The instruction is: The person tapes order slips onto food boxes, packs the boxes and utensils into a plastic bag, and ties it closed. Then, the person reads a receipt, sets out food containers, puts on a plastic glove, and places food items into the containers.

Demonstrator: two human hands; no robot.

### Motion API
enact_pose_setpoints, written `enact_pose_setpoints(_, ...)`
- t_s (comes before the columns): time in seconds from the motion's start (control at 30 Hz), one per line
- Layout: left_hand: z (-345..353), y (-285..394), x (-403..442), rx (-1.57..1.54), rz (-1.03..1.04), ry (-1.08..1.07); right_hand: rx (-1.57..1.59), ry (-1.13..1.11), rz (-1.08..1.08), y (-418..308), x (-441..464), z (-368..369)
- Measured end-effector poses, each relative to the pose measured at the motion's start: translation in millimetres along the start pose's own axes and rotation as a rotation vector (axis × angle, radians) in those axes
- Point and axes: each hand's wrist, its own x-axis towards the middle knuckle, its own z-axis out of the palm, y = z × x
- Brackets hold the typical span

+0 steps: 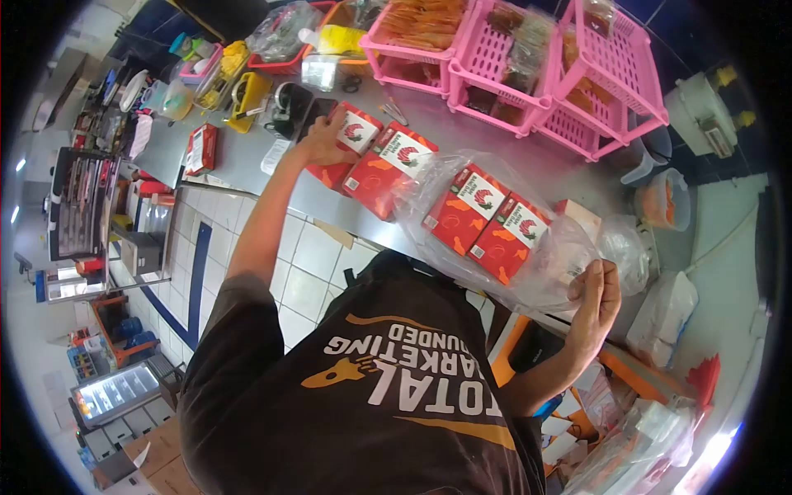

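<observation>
My left hand (322,142) is closed over the far left end of a red-and-white printed box (359,132) on the steel counter. Right beside it lies a similar red box (388,172). Two more boxes, a left one (466,210) and a right one (511,239), rest side by side in a large clear plastic bag (549,262). At the bag's right end, my right hand (596,295) pinches the thin plastic between thumb and fingers.
Pink stacked baskets (503,62) with packed food line the counter's back. A tape dispenser (289,109) and a yellow container (245,99) stand to the left, near another red box (201,148). Clear tubs (662,202) are at the right, by the wall.
</observation>
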Motion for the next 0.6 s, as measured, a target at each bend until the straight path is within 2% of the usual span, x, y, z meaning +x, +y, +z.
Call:
enact_pose_setpoints(0.17,3.9,1.6,3.2,-0.034,0.122,0.104,-0.010,-0.018,0.004,-0.8,2.3,1.1)
enact_pose_setpoints(0.23,6.1,14.6,3.0,0.053,0.017,0.185,-0.037,-0.012,-0.006,-0.6,2.8,1.3)
enact_pose_setpoints(0.27,6.0,15.8,4.9,0.073,0.034,0.250,-0.023,-0.017,0.009,-1.6,2.0,3.1)
enact_pose_setpoints(0.37,-21.6,27.8,-2.8,-0.014,0.077,0.321,-0.015,-0.015,0.007,-0.6,2.2,3.0)
enact_pose_setpoints(0.4,-40.9,50.3,-19.9,-0.023,0.109,0.375,-0.013,-0.019,0.026,-0.6,1.6,2.1)
enact_pose_setpoints(0.43,-61.2,77.8,-40.6,-0.026,0.117,0.365,-0.013,-0.030,0.048,-0.8,0.7,1.9)
enact_pose_setpoints(0.5,-86.0,133.0,-77.7,-0.123,0.351,0.334,-0.007,-0.025,0.071,-1.5,0.3,2.3)
enact_pose_setpoints(0.57,-80.0,175.5,-90.6,-0.400,0.589,0.021,0.015,-0.001,0.050,2.7,2.1,4.9)
enact_pose_setpoints(0.6,-64.0,193.9,-88.7,-0.372,0.533,-0.115,0.054,0.022,0.078,2.0,1.2,8.2)
